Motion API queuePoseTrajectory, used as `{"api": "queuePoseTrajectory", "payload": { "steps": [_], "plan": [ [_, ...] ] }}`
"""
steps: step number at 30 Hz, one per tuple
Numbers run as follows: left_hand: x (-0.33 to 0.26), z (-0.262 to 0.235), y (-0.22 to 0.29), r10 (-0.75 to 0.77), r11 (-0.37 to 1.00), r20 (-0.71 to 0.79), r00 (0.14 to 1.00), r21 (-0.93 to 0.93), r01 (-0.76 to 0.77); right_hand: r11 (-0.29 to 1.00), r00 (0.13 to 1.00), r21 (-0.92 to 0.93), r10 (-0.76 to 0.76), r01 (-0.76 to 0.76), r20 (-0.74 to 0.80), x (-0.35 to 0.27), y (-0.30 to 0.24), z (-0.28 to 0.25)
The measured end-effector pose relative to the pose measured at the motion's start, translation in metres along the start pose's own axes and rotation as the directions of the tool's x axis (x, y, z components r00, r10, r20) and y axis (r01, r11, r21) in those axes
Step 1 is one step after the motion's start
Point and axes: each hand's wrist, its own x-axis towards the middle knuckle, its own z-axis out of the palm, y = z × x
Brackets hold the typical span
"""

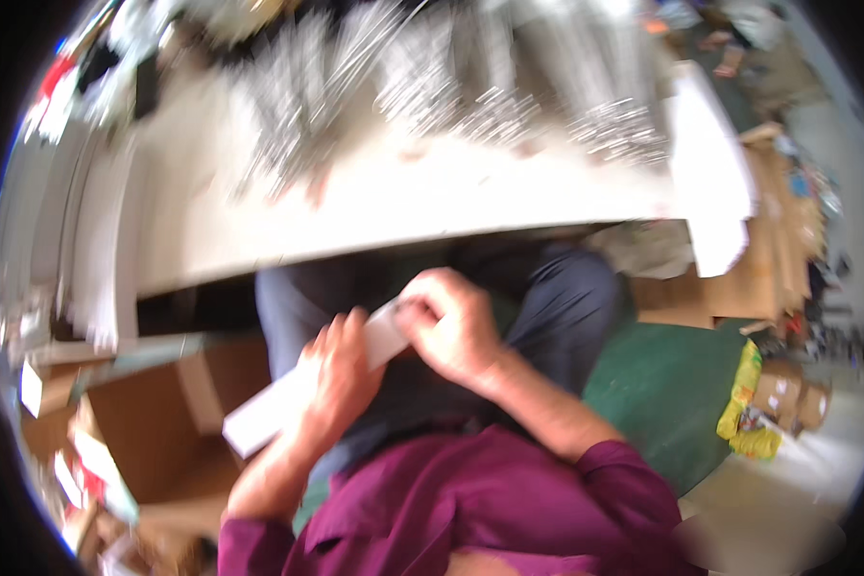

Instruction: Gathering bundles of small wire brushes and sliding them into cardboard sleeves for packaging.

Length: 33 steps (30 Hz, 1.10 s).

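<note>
A long, narrow white box (259, 415) lies slantwise over my lap, its far end pointing up to the right. My left hand (341, 376) is wrapped round its middle, fingers across the top. At the upper right end my right hand (448, 322) pinches the box's end between thumb and fingers. Motion blur hides whether that end is open or folded in. Beyond my knees, on the white table (394, 216), lie several bundles of thin shiny metal rods (418, 91), their ends toward me.
An open cardboard box (154, 432) stands low at my left. White sheets (710, 173) hang over the table's right end, with flattened cardboard (773, 230) beside them. A yellow bag (742, 398) and small brown cartons (787, 394) sit on the floor at right.
</note>
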Motion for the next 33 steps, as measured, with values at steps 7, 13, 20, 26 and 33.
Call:
{"api": "queuePoseTrajectory", "payload": {
  "steps": [7, 13, 20, 26, 33],
  "plan": [
    [-0.010, 0.008, -0.005, -0.029, 0.992, 0.025, 0.999, 0.125, 0.026, 0.993, 0.995, -0.068, -0.099, 0.098, -0.005, -0.019, 0.015, 0.020],
    [0.003, 0.009, -0.005, 0.046, 0.997, -0.091, 0.995, 0.072, -0.040, 0.995, 0.993, 0.029, -0.095, 0.093, 0.074, -0.014, 0.017, 0.015],
    [0.004, -0.011, 0.002, -0.007, 0.995, -0.103, 0.995, -0.100, -0.003, 0.989, 0.995, 0.143, -0.060, 0.047, 0.085, -0.010, 0.012, 0.006],
    [0.008, -0.017, 0.009, -0.042, 0.964, -0.033, 0.999, -0.265, 0.031, 0.984, 0.999, 0.177, 0.003, 0.003, -0.037, -0.022, -0.002, 0.013],
    [0.011, -0.027, 0.017, -0.057, 0.934, 0.049, 0.997, -0.350, 0.070, 0.991, 0.992, 0.046, -0.127, 0.127, 0.002, -0.021, 0.004, 0.010]
  ]
}}
